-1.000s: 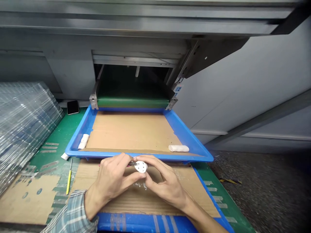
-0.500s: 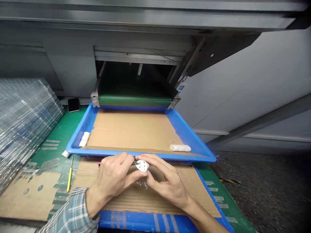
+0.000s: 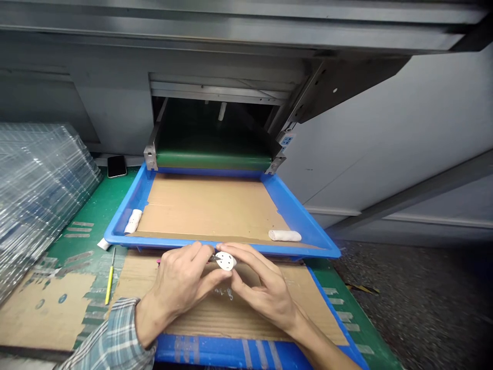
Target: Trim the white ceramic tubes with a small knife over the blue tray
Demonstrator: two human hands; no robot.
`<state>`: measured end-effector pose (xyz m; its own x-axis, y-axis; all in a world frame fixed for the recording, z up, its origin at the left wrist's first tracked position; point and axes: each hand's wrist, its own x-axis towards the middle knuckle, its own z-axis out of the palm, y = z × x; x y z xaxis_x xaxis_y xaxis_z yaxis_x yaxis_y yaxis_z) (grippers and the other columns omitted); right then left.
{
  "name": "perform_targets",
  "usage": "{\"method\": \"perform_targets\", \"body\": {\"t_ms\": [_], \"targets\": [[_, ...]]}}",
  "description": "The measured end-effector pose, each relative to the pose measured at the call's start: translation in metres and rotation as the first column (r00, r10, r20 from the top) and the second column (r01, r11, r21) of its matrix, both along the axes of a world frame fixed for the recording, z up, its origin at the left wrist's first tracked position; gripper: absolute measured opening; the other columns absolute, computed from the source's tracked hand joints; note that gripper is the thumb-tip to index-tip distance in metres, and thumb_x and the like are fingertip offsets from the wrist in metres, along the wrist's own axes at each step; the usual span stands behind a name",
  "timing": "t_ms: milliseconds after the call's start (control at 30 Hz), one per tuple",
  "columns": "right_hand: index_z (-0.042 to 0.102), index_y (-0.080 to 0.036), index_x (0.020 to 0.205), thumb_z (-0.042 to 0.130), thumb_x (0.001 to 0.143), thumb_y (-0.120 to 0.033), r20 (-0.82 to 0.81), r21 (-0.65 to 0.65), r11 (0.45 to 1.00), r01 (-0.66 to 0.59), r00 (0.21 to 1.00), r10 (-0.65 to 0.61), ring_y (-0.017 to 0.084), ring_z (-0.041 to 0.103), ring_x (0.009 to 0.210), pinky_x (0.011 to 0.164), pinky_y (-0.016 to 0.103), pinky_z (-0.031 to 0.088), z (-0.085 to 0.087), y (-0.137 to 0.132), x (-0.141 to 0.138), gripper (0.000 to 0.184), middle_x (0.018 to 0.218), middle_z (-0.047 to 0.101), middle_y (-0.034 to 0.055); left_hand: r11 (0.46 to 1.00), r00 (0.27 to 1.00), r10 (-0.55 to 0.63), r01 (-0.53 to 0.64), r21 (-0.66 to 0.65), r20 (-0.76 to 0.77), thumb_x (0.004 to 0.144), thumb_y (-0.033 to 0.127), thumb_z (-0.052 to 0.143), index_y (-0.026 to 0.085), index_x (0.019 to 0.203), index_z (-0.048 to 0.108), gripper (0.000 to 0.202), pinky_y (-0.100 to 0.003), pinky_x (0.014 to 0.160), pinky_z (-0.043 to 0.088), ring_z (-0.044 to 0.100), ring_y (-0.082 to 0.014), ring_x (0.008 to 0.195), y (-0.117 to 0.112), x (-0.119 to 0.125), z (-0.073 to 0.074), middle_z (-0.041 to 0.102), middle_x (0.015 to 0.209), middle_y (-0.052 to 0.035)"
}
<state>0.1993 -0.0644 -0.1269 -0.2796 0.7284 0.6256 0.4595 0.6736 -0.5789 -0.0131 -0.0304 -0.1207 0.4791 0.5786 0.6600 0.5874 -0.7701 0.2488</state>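
Note:
My right hand (image 3: pixel 264 280) pinches a small white cylindrical part (image 3: pixel 226 261) between thumb and fingers. Its round end face, dotted with several dark holes or slots, is turned toward me. Closed around a thin tool with a dark metal tip (image 3: pixel 216 258), my left hand (image 3: pixel 183 277) keeps that tip against the left edge of the face. A bit of pink (image 3: pixel 158 262) shows behind the left hand, perhaps the tool's handle; the fingers hide most of it. The left thumb reaches the lower edge of the white part. Both hands are above a cardboard sheet (image 3: pixel 246 318).
Beyond the hands, a blue tray (image 3: pixel 319 229) lined with cardboard holds a white cylinder (image 3: pixel 285 235) and another white piece (image 3: pixel 133 221). A green conveyor belt (image 3: pixel 213 156) ends over it. On the left are a yellow-handled screwdriver (image 3: pixel 110 282), a phone (image 3: pixel 116 166) and stacked clear plastic trays (image 3: pixel 38 190).
The white part's face is tilted very slightly differently against the tool tip. Both hands keep the same grip, and the view has shifted a little.

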Motion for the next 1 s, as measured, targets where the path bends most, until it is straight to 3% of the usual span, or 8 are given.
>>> {"method": "perform_targets", "body": {"t_ms": [233, 500, 633, 733, 800, 867, 1000], "targets": [[0.064, -0.027, 0.144, 0.064, 0.1, -0.008, -0.05, -0.031, 1.0, -0.004, 0.999, 0.002, 0.022, 0.071, 0.126, 0.11, 0.036, 0.061, -0.001, 0.001, 0.0, 0.047, 0.136, 0.073, 0.0082, 0.993, 0.991, -0.111, 0.114, -0.029, 0.079, 0.118, 0.039, 0.039, 0.019, 0.087, 0.062, 0.043, -0.029, 0.055, 0.042, 0.059, -0.0138, 0.054, -0.002, 0.002, -0.005, 0.064, 0.068, 0.0021], [0.062, -0.03, 0.147, 0.065, 0.099, -0.01, -0.128, -0.132, 0.991, -0.029, 0.992, 0.012, 0.021, 0.074, 0.119, 0.105, 0.033, 0.063, -0.004, -0.002, -0.002, 0.052, 0.132, 0.076, 0.0061, 0.988, 0.968, -0.137, 0.148, -0.04, 0.212, 0.114, 0.039, 0.054, 0.017, 0.122, 0.063, 0.025, -0.025, 0.062, 0.051, 0.069, -0.0131, 0.063, -0.001, -0.001, -0.007, 0.077, 0.087, -0.0004], [0.057, -0.033, 0.148, 0.068, 0.099, -0.01, -0.213, -0.238, 0.969, -0.069, 0.977, 0.018, 0.019, 0.075, 0.12, 0.107, 0.03, 0.061, -0.008, -0.006, -0.007, 0.055, 0.133, 0.076, 0.004, 0.99, 0.967, -0.122, 0.134, -0.041, 0.223, 0.113, 0.04, 0.057, 0.018, 0.111, 0.063, 0.023, -0.024, 0.058, 0.049, 0.066, -0.0124, 0.059, -0.002, 0.0, -0.009, 0.075, 0.081, 0.0005], [0.065, -0.033, 0.138, 0.076, 0.097, -0.016, -0.226, -0.242, 0.966, -0.088, 0.974, 0.032, 0.02, 0.074, 0.118, 0.106, 0.03, 0.06, -0.008, -0.006, -0.01, 0.045, 0.127, 0.076, 0.0036, 0.989, 0.965, -0.139, 0.148, -0.021, 0.222, 0.111, 0.041, 0.061, 0.019, 0.097, 0.061, 0.026, -0.025, 0.055, 0.045, 0.06, -0.0121, 0.055, -0.003, 0.001, -0.01, 0.068, 0.071, 0.002], [0.07, -0.032, 0.131, 0.079, 0.097, -0.022, -0.244, -0.226, 0.972, -0.063, 0.97, 0.006, 0.021, 0.073, 0.115, 0.103, 0.031, 0.061, -0.007, -0.005, -0.01, 0.037, 0.122, 0.074, 0.0045, 0.984, 0.959, -0.166, 0.175, -0.02, 0.232, 0.111, 0.041, 0.059, 0.019, 0.097, 0.06, 0.027, -0.025, 0.056, 0.045, 0.058, -0.013, 0.057, -0.004, 0.001, -0.009, 0.066, 0.072, 0.0012], [0.073, -0.033, 0.13, 0.079, 0.096, -0.022, -0.256, -0.226, 0.974, -0.03, 0.966, -0.029, 0.021, 0.072, 0.112, 0.1, 0.031, 0.062, -0.005, -0.004, -0.01, 0.036, 0.121, 0.071, 0.0051, 0.983, 0.952, -0.167, 0.181, -0.032, 0.256, 0.114, 0.037, 0.052, 0.018, 0.104, 0.063, 0.024, -0.026, 0.061, 0.048, 0.06, -0.015, 0.064, -0.003, 0.0, -0.006, 0.069, 0.079, -0.002], [0.062, -0.035, 0.145, 0.069, 0.095, -0.009, -0.309, -0.242, 0.97, -0.037, 0.95, -0.041, 0.019, 0.073, 0.118, 0.106, 0.029, 0.06, -0.007, -0.005, -0.011, 0.057, 0.129, 0.073, 0.0039, 0.98, 0.944, -0.183, 0.198, -0.03, 0.274, 0.115, 0.02, 0.045, 0.016, 0.132, 0.064, 0.025, -0.026, 0.066, 0.051, 0.06, -0.0151, 0.07, 0.001, -0.003, -0.003, 0.073, 0.091, -0.005]]}}
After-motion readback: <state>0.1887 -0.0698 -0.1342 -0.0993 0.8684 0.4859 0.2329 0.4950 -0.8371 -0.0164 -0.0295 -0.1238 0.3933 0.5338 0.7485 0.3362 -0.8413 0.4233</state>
